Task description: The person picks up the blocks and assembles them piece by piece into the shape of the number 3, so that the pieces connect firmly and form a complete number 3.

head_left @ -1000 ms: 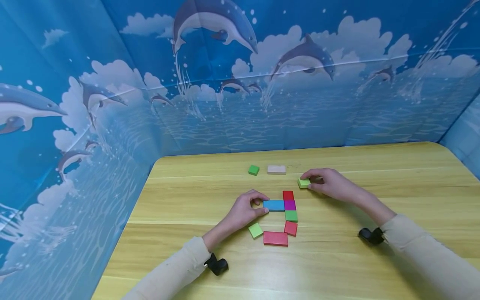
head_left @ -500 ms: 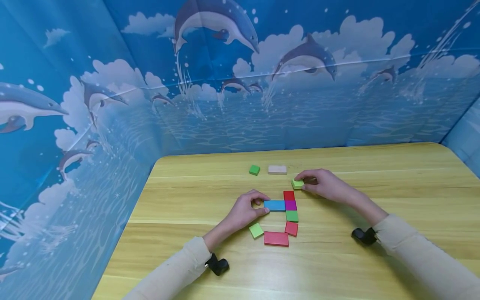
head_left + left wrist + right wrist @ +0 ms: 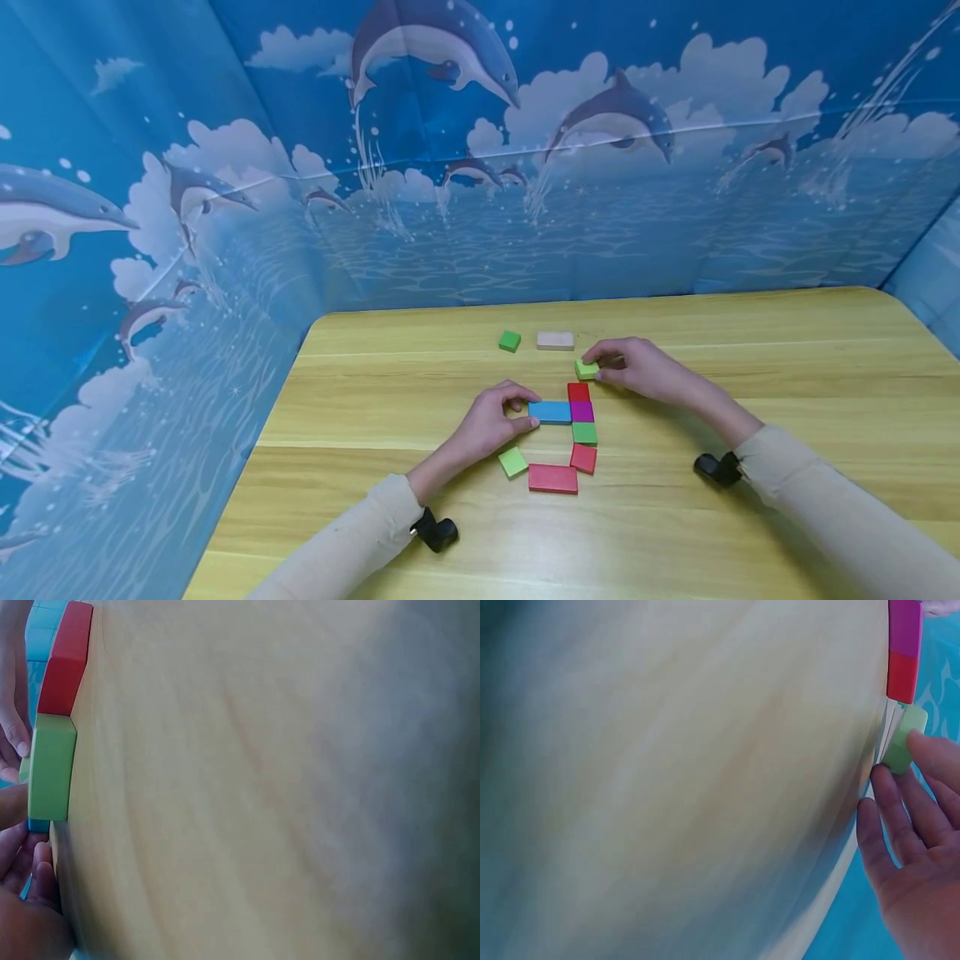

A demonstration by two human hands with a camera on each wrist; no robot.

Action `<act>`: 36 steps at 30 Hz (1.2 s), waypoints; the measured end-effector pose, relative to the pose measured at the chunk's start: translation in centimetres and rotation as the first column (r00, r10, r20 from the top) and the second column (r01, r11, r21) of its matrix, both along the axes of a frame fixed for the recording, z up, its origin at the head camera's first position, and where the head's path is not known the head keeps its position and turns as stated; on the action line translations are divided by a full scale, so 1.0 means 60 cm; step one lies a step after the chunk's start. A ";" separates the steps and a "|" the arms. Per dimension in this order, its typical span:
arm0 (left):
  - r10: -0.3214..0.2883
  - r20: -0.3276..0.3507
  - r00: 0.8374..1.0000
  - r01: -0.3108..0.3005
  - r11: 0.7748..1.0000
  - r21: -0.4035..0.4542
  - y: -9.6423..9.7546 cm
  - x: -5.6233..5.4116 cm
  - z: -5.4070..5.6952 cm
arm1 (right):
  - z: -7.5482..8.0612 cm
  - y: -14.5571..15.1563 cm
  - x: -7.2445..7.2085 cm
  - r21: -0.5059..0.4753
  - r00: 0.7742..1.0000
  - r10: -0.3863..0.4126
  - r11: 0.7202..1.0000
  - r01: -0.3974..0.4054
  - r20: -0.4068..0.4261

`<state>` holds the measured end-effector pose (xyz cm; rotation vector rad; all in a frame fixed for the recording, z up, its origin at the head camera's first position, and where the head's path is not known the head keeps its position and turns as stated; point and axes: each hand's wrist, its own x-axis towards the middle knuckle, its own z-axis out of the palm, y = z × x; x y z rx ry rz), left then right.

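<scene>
My right hand pinches a lime-green block between thumb and fingers, just behind the red block at the far end of a short column. Below that red block come a purple block and a green block. A long blue block joins the column from the left at the purple block. My left hand grips the blue block's left end with thumb and index finger. In the right wrist view the lime-green block sits between thumb and fingertips, near the red block's end.
Nearer the person lie a tilted red block, a long red block and another lime-green block. A green block and a pale pinkish block lie farther back on the wooden table. A dolphin-print curtain stands behind.
My right hand has moved left with the lime-green block, bringing it from the right to just behind the red block. My left hand has stayed at the blue block.
</scene>
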<state>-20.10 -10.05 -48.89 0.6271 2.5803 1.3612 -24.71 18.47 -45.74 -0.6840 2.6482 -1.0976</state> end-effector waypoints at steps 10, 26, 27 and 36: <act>-0.003 -0.005 1.000 0.003 1.000 0.005 0.000 0.002 0.002 | 0.001 -0.013 -0.009 0.012 1.000 0.022 1.000 -0.022 0.006; -0.006 -0.018 1.000 0.006 1.000 0.013 0.002 0.002 0.007 | 0.006 -0.029 -0.019 0.024 0.999 0.052 0.998 -0.052 0.016; -0.007 -0.017 1.000 0.007 1.000 0.013 0.002 0.002 0.007 | 0.006 -0.029 -0.019 0.024 0.999 0.051 0.998 -0.051 0.012; -0.010 -0.019 1.000 0.010 1.000 0.022 0.001 0.003 0.006 | 0.007 -0.035 -0.014 0.020 0.998 0.063 0.998 -0.063 0.000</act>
